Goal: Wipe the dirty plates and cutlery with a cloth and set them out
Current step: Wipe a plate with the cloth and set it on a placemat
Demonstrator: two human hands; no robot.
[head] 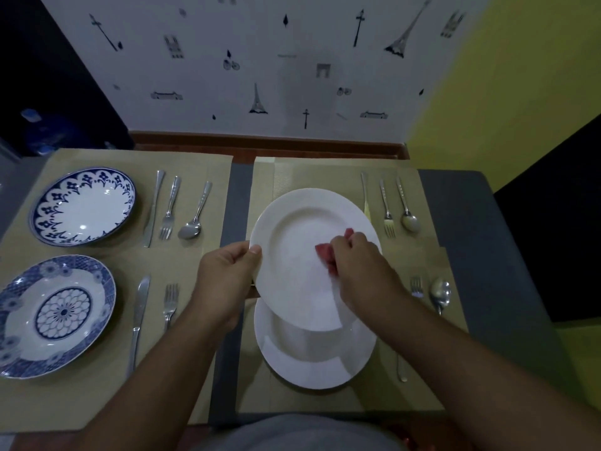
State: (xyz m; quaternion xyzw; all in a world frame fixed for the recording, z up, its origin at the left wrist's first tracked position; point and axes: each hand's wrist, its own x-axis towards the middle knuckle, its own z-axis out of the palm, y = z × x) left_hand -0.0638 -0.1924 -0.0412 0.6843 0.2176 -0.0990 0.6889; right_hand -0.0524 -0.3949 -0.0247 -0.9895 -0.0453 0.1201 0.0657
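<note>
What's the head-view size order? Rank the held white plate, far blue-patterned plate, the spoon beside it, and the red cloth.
1. held white plate (lifted nearer the camera)
2. far blue-patterned plate
3. spoon or red cloth: unsure, right hand hides most of it

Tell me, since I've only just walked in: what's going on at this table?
A person is wiping dishes. The left hand grips a white plate by its rim, holding it over a second white plate on the right placemat. The right hand presses a red cloth onto it. On the left placemat lie a far blue-patterned plate and a near blue-patterned plate, with cutlery beside them.
</note>
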